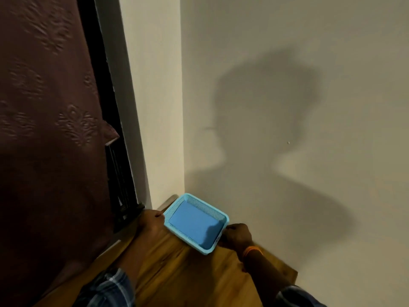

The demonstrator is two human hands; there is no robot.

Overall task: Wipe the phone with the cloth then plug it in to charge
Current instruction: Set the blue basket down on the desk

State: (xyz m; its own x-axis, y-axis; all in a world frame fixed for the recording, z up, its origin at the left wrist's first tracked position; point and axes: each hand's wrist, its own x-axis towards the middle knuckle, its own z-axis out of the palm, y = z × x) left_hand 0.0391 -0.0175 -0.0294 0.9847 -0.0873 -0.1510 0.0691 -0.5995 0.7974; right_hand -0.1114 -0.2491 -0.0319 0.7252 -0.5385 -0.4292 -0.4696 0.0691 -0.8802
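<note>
A light blue plastic basket with mesh walls sits on a wooden table in the corner of the room. A darker blue flat lining covers its floor. My left hand grips the basket's left rim. At the basket's right near corner, my right hand holds the rim with curled fingers. An orange band circles my right wrist. No phone, cloth or charger shows in this view.
A plain cream wall rises right behind the table, with my shadow on it. A brown embossed curtain hangs at the left over a dark window frame. The table's right edge ends near the wall.
</note>
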